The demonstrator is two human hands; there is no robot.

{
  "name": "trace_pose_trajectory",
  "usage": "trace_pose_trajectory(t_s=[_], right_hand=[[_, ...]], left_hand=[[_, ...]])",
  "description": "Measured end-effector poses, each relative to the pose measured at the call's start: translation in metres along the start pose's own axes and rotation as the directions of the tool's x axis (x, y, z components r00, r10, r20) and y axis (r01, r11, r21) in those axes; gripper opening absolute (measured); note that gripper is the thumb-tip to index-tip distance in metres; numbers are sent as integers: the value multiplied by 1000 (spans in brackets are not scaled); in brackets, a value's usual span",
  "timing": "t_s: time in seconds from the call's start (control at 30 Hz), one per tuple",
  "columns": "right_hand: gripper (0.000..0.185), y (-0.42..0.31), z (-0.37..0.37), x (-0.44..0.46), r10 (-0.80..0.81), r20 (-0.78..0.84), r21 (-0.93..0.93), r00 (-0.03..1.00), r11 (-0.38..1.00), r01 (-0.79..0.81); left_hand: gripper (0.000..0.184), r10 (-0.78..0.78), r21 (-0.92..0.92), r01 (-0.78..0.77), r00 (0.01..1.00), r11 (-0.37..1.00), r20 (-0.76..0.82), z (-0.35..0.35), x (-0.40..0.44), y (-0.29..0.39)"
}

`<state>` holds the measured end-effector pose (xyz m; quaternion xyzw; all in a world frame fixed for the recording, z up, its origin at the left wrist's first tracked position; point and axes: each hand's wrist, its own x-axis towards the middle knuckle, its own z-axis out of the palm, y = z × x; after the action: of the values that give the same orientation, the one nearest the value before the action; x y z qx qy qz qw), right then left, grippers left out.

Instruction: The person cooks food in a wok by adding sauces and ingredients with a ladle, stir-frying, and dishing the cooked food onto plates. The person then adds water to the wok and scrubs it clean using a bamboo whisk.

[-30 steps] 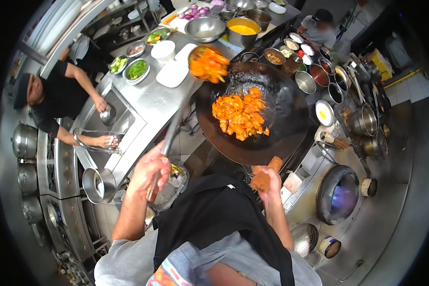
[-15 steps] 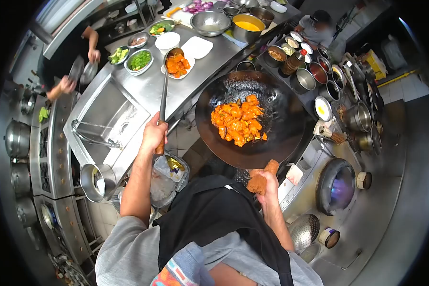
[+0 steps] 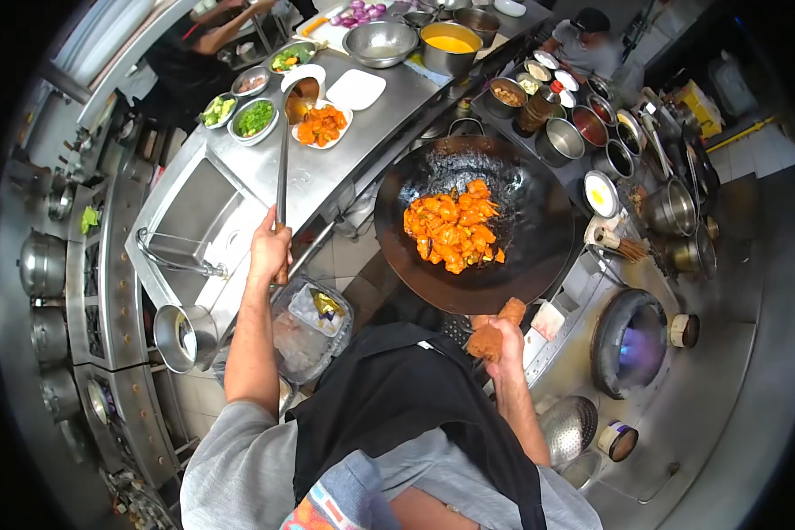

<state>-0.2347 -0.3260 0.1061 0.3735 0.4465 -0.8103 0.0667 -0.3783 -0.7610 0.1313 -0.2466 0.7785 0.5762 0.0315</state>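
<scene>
My left hand (image 3: 270, 251) is closed round the lower handle of a long ladle (image 3: 283, 172). The ladle's bowl, brown inside, is tipped above the counter beside a white plate (image 3: 348, 120) and a white bowl (image 3: 316, 72). A heap of orange sauced food (image 3: 321, 125) lies on that plate. Through a folded brown cloth (image 3: 486, 341), my right hand (image 3: 507, 346) grips the near edge of a large dark wok (image 3: 530, 221); the cloth hides the exact hold. More orange sauced pieces (image 3: 451, 226) sit in the wok, which is held off the burner.
A lit wok burner (image 3: 632, 344) is at right. Sauce pots (image 3: 564, 141) and seasoning bowls line the far right. Vegetable bowls (image 3: 254, 118), a square white plate (image 3: 357, 89) and a pot of yellow liquid (image 3: 451, 44) stand on the counter, by a sink (image 3: 194, 203). Two other people are behind.
The ladle's bowl has shifted left, off the food on the plate. The wok has moved slightly right. At left, the other person has moved farther back.
</scene>
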Motion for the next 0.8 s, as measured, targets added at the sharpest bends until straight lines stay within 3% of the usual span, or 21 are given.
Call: trace_pose_trajectory(t_s=[0.1,0.2,0.43,0.57,0.6,0.8], right_hand=[[27,-5,-6,9,24,18,15,1000,1000,-24],[26,-12,-8,11,32,9,10,999,999,-32],[26,-6,-22,29,94,94,65,991,993,-100],[26,-9,-10,6,156,71,134,985,977,-165],[25,-10,-7,-1,184,61,153,981,970,-191],[29,29,6,35,228,154,230,961,938,-260]], left_hand=[[70,-35,-215,46,998,976,51,-11,-2,3],[70,-28,-260,49,996,964,81,-15,-17,3],[68,-3,-79,4,1000,997,11,1,-55,10],[66,-5,-541,114,980,833,200,1,-84,24],[68,-17,-571,150,973,807,231,-4,-101,34],[74,-43,-255,187,876,949,481,-35,-144,45]])
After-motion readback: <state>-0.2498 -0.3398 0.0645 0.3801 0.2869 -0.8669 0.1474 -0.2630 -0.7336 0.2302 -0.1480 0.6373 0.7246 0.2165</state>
